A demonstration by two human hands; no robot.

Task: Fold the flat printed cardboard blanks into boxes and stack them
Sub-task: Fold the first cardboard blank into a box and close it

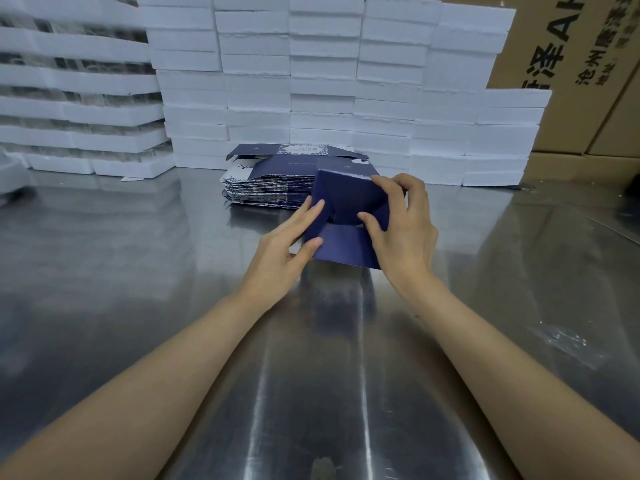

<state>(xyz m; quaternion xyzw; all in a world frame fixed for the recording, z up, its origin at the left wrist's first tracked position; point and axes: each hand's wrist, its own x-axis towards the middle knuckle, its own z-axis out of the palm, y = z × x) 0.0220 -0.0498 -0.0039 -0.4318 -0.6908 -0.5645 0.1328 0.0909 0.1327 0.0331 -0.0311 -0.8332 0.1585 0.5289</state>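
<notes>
Right hand grips the half-folded navy box, fingers curled over its right edge, thumb on the end flaps. Left hand presses the left side with straight fingers. The box sits low over the steel table, directly in front of the stack of flat blanks.

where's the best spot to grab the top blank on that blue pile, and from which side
Probably pinch the top blank at its left end, coming in from the left. It lies nearly flat on the pile, so only an edge gives purchase, and the half-folded box at the right hand and left hand covers its right end.
</notes>
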